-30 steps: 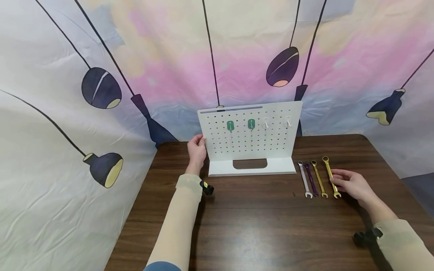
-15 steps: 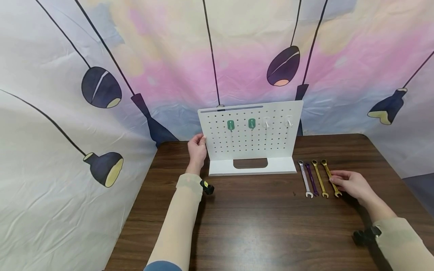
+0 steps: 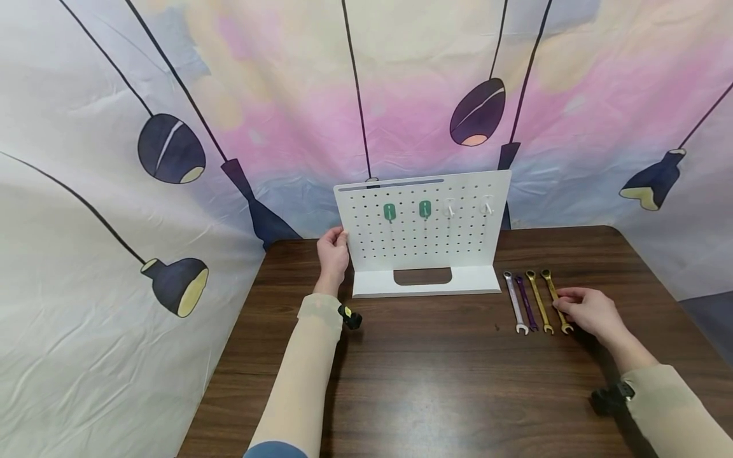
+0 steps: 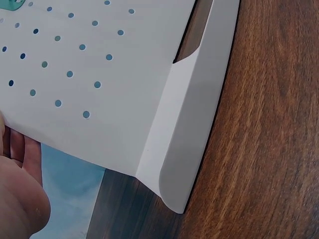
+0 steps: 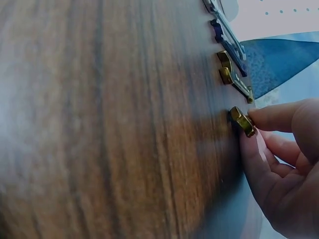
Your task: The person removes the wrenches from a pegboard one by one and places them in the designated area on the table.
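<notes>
My left hand (image 3: 333, 257) grips the left edge of a white pegboard stand (image 3: 366, 238), thumb and fingers at that edge. In the left wrist view, part of the hand (image 4: 20, 189) shows beside the perforated panel (image 4: 114, 119). My right hand (image 3: 592, 315) pinches the rightmost gold combination wrench (image 3: 551, 288) between thumb and fingers, at or just above the table. The right wrist view shows this wrench's open end (image 5: 241, 121) by the fingertips. To its left lie another gold wrench (image 3: 539, 303), a purple wrench (image 3: 526, 304) and a silver wrench (image 3: 516, 304), roughly side by side.
Two green hooks (image 3: 425, 210) and two clear hooks (image 3: 449, 207) are fixed on the pegboard's upper half. The dark wooden table (image 3: 424, 369) has rounded far corners. Behind it hangs a cloth backdrop (image 3: 298, 95) printed with lamps.
My right hand has moved slightly left with the gold wrench, bringing it closer to the others. The wrench's ring end has come down toward me. My left hand stays on the board.
</notes>
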